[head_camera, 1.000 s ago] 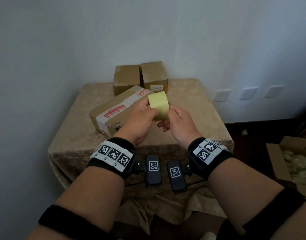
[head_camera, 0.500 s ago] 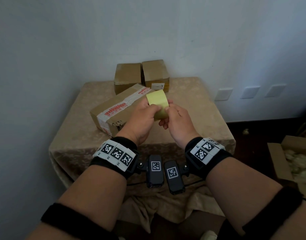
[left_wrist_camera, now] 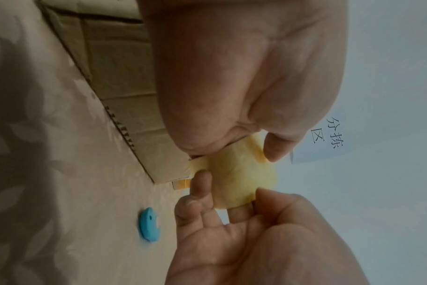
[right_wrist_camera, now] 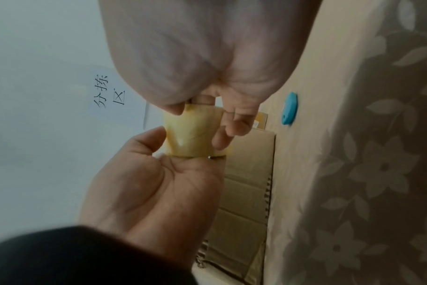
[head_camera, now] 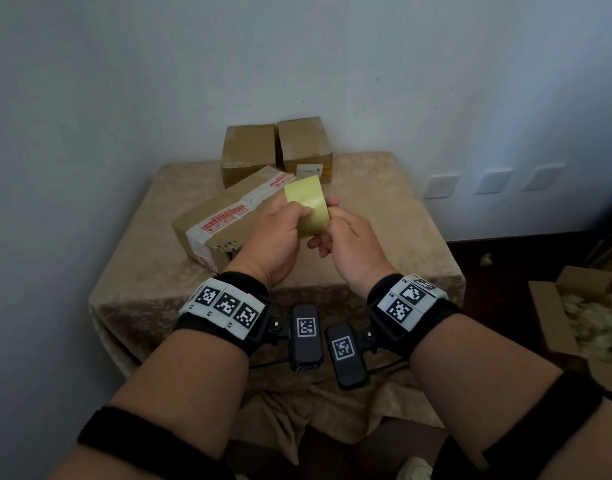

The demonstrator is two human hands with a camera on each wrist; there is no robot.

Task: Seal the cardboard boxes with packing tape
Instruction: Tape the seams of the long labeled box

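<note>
You hold the tape roll (head_camera: pixel 308 207) in both hands above the table (head_camera: pixel 394 216), near its middle. Your left hand (head_camera: pixel 273 240) grips the roll's 9 o'clock side, thumb on the face; your right hand (head_camera: pixel 346 237) pinches its 3 o'clock edge with curled fingers (right_wrist_camera: pixel 222 138). The long box (head_camera: pixel 225 220) sits just below at 9 o'clock, two small boxes (head_camera: pixel 276 147) at 12, by the wall. No free tape end is showing. Risk: if you pick the edge badly, the tape may split into a sliver or re-stick. A blue cutter-like piece (left_wrist_camera: pixel 149 224) lies at 3 o'clock; reaching for it one-handed could let the roll drop.
</note>
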